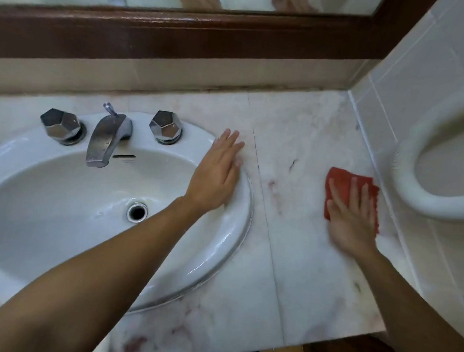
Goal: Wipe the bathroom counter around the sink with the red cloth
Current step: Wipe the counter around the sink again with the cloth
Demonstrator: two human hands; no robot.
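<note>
Wiping is going on over at the right end of the counter (305,131), close to the tiled side wall (434,88). The right hand (352,222) lies flat with fingers spread straight on top of the red cloth (340,180), pressing it down on the marble rather than gripping it. The cloth sits just beside the wall edge, well apart from the sink (228,244). That hand looks a bit blurred, so I'd guess it's mid-stroke.

The left hand (217,172) is flat too, holding nothing, fingers straight, resting on the sink's right rim with the fingertips reaching onto the counter by the seam.

How far along? Honestly hard to call. There are reddish marks on the stone between sink and cloth and more near the front edge, but I can't tell whether that's grime or just veining in the marble. My read is that the strip behind the faucet (104,139), the front edge and the left side of the sink are all left to do, so it's nowhere near finished.
</note>
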